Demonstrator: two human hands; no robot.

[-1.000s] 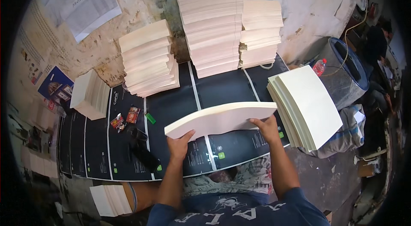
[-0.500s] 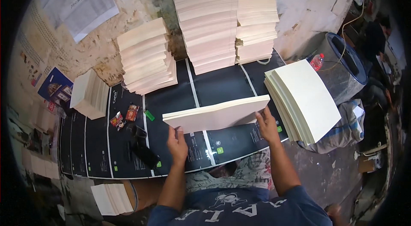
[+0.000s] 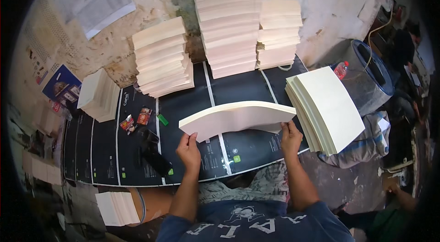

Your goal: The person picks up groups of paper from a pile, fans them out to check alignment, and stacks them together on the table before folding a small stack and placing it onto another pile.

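Between my hands, a thick sheaf of cream paper (image 3: 236,120) stands on its long edge over the black tabletop (image 3: 183,102), its middle bowed upward in an arch. My left hand (image 3: 188,149) pinches its lower left corner, thumb on the near face. At the lower right corner my right hand (image 3: 291,137) is closed on the sheaf in the same way. Just right of my right hand rises a stack of larger cream sheets (image 3: 327,107), fanned in layers along its left side.
Along the wall stand a tall paper stack (image 3: 229,27), a shorter left stack (image 3: 160,59) and a right stack (image 3: 279,33). Red packets (image 3: 144,116), a green lighter (image 3: 162,119) and a dark object (image 3: 153,152) lie left. A blue-rimmed drum (image 3: 371,68) stands at right.
The sheaf was nearly straight and is now bent into an upward arch, with both hands gripping its lower corners. At the lower right, another person's arm and green clothing have come into view.
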